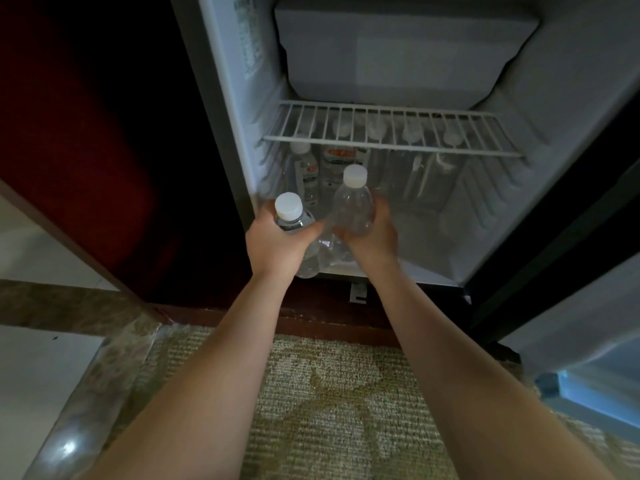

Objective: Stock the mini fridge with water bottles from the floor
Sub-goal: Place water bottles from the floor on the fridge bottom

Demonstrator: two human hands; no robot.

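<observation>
The mini fridge [540, 109] stands open in front of me. My left hand [277, 244] grips a clear water bottle with a white cap [288, 206] at the fridge's lower left front edge. My right hand [372, 233] grips a second clear bottle [354, 202], held upright just inside the lower compartment. Behind them, several capped bottles [308, 174] stand in a row at the back, under the white wire shelf [391, 135]. The lower parts of both held bottles are partly hidden by my hands.
The fridge door [588, 341] hangs open at the right. A dark red cabinet wall [86, 150] stands at the left. Patterned carpet [329, 410] lies below my arms, with a pale tiled floor [38, 375] at the far left.
</observation>
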